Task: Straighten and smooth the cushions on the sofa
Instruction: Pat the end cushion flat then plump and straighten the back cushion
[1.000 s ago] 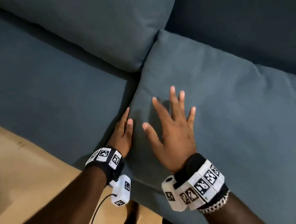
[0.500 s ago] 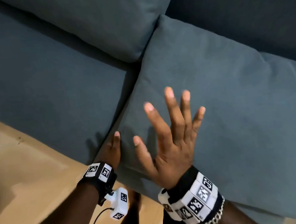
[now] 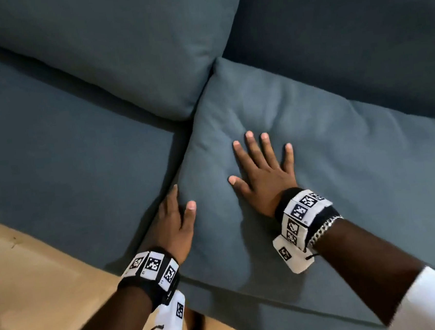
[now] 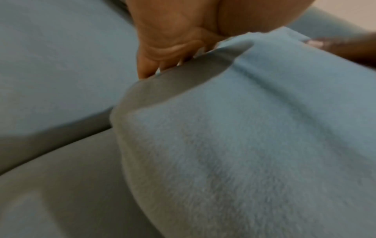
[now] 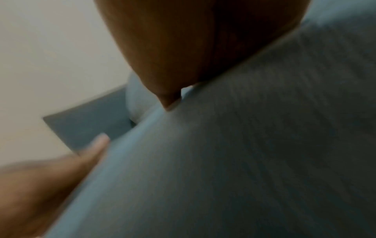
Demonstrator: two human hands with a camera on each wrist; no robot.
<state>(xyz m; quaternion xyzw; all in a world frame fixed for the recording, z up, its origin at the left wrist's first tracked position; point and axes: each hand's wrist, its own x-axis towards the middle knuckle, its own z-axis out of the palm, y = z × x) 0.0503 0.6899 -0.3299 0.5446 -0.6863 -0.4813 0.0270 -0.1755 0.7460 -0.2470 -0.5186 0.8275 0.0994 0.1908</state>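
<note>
A blue-grey loose cushion lies on the sofa seat, right of centre, its top creased around my fingertips. My right hand lies flat on it with fingers spread, pressing into the fabric; the right wrist view shows the palm down on the cushion. My left hand sits at the cushion's left edge, straight fingers running down its side and thumb on top. In the left wrist view those fingers lie against the edge of the cushion.
Two back cushions lean along the back of the sofa, meeting above the loose one. The left seat cushion lies bare. Tan floor runs along the sofa's front edge at lower left.
My right hand, lifted off the cushion half a second ago, has come down flat on it. My left hand has stayed at the cushion's left edge.
</note>
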